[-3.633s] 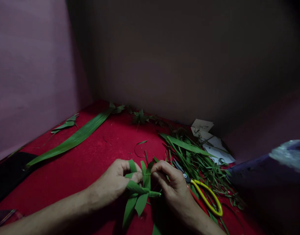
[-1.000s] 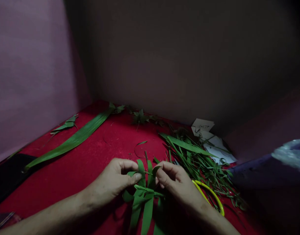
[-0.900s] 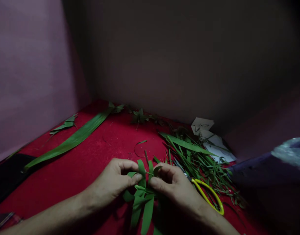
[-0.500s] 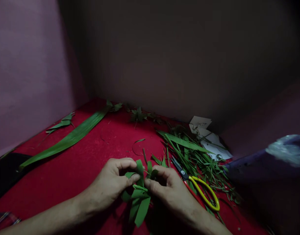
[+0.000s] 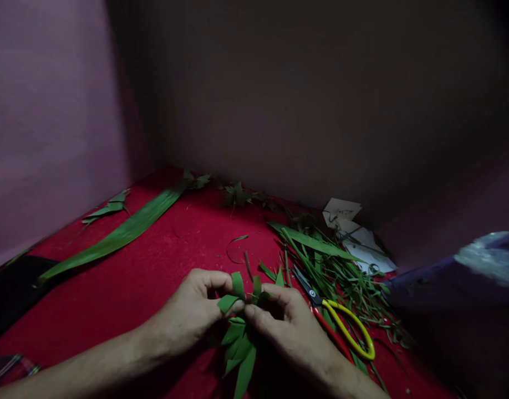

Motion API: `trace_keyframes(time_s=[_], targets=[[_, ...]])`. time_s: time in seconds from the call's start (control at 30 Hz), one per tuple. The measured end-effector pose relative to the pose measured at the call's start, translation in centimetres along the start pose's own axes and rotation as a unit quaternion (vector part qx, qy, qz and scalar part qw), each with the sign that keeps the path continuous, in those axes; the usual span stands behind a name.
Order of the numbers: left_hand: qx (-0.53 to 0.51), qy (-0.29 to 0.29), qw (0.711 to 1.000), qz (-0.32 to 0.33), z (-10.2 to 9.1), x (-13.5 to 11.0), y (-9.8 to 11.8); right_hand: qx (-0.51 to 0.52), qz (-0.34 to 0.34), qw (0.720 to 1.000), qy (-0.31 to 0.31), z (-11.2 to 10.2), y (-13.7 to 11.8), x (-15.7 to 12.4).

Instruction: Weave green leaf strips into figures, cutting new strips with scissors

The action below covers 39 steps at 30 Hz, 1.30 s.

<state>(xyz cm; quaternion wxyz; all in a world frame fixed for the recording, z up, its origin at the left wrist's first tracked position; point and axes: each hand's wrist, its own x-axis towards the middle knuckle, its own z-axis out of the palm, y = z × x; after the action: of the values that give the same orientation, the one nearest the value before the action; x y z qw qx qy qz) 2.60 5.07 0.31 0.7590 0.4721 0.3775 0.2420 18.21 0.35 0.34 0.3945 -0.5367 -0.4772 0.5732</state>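
Between my two hands is a folded green leaf piece, with several pointed strips hanging down towards me. My left hand pinches a looped strip of it between thumb and fingers. My right hand grips the other side, its thumb close to the left thumb at the middle of the folds. Just right of my right hand lies a pair of scissors with one yellow and one red handle, blades slightly apart. The fingertips partly hide how the strips cross.
A long green leaf stretches across the red surface at left. A heap of leaf strips and white papers lie at right. Folded leaf pieces sit by the back wall. A black flat object is at far left.
A strip at my left thumb now folds across towards the middle. The hanging strips have swung lower and slightly right. Both hands stay close together; the view has shifted a little.
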Motion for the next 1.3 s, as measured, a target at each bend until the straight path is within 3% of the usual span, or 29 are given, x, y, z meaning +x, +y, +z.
trace_keyframes(time_s=[0.17, 0.37, 0.5, 0.63, 0.83, 1.1, 1.3], targets=[[-0.012, 0.029, 0.999, 0.003, 0.17, -0.02, 0.09, -0.019, -0.018, 1.000, -0.007, -0.23, 0.31, 0.02], [0.046, 0.062, 0.997, 0.030, 0.04, 0.07, 0.52, -0.017, -0.033, 0.999, 0.000, -0.51, 0.35, 0.04], [0.089, 0.043, 0.995, 0.004, -0.10, 0.25, 0.68, 0.002, -0.019, 1.000, 0.003, -0.23, 0.21, -0.14], [0.085, 0.011, 0.996, -0.006, -0.24, 0.35, 0.45, -0.033, -0.058, 0.998, 0.012, -0.03, 0.08, -0.14], [0.072, 0.023, 0.997, -0.015, -0.30, 0.26, 0.19, -0.107, -0.079, 0.991, 0.016, -0.21, 0.55, -0.09], [0.095, 0.028, 0.995, -0.013, -0.41, 0.29, 0.47, -0.065, -0.054, 0.996, 0.027, -0.19, 0.99, 0.07], [0.104, 0.029, 0.993, -0.037, -0.34, 0.37, 0.19, -0.055, -0.077, 0.995, 0.021, 0.01, 0.64, -0.01]])
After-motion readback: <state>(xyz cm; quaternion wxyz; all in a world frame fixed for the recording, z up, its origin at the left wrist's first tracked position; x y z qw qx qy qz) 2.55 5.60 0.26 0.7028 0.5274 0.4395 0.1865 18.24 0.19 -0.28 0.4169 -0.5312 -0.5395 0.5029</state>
